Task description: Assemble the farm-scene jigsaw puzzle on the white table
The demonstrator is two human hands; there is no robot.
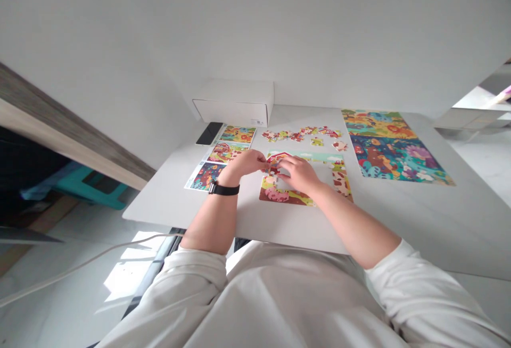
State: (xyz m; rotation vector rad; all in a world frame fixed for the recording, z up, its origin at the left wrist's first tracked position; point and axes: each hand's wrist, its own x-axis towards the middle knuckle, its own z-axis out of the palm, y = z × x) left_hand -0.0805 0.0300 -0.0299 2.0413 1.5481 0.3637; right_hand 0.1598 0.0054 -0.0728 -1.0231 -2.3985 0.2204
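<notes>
A partly assembled jigsaw puzzle point(275, 195) with a farm picture lies in front of me, its border joined around a gap in the middle. At its left side, my left hand point(250, 162), wearing a black watch, is closed with its fingertips pinched on a small reddish puzzle piece. My right hand point(298, 173) reaches over the puzzle from the right. Its thumb and fingers are apart and touch the pieces beside the red barn point(279, 157). Loose puzzle pieces point(296, 136) lie in a row beyond the puzzle, with a cow piece point(339, 146) at the right end.
Left of the puzzle lies a sheet of reference pictures point(224, 152), with a black phone point(209, 133) at its top. A white box point(233, 109) stands against the wall. Two finished puzzles point(395, 148) lie joined on the right of the white table point(403, 215).
</notes>
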